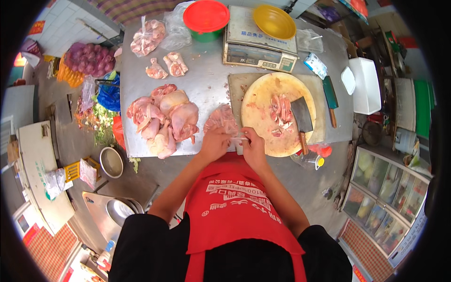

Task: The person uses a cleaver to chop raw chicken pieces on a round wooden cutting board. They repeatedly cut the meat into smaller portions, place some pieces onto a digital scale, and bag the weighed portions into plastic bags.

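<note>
At the table's front edge, my left hand (215, 141) and my right hand (253, 141) grip the gathered neck of a clear plastic bag (222, 120) with cut raw meat inside. The bag's body rests on the metal table beyond my fingers. To its left lies a heap of raw chicken legs (165, 120). On the right, a round chopping board (257, 105) carries sliced raw meat (281, 107) and a cleaver (303, 114), whose wooden handle points toward me. My fingers partly hide the bag's twisted end.
Two drumsticks (165, 67) and a tied bag of meat (149, 35) lie at the back left. Behind the board stand a weighing scale (260, 49) with a yellow bowl (275, 22) and a red-lidded tub (206, 17). A green-bladed knife (330, 95) lies at right, near a white foam box (366, 86).
</note>
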The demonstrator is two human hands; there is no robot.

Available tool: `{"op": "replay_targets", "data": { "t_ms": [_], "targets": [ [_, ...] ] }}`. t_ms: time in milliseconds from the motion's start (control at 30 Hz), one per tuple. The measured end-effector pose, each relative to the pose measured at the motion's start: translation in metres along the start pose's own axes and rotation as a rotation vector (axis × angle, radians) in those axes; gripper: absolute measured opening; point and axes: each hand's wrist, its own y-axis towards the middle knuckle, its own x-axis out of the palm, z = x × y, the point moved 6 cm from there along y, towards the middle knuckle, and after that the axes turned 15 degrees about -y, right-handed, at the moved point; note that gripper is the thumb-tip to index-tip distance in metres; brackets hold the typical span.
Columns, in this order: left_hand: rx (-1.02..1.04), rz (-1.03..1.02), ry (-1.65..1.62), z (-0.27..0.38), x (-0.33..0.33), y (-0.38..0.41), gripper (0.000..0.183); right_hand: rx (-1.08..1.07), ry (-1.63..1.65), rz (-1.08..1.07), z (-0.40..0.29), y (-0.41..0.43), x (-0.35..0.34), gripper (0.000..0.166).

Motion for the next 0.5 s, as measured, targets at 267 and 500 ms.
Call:
{"op": "replay_targets", "data": {
  "t_ms": [267,500],
  "targets": [
    [-0.602,0.248,-0.397,-0.07,0.005,-0.03,0.024,-0.407,-0.206,-0.23,-0.014,0.025,0.058,0.031],
    [-0.567,0.416,-0.508,-0.026,-0.011,-0.028,0.021,-0.319,-0.175,-0.218,0.029,0.048,0.101,0.008]
  ]
}}
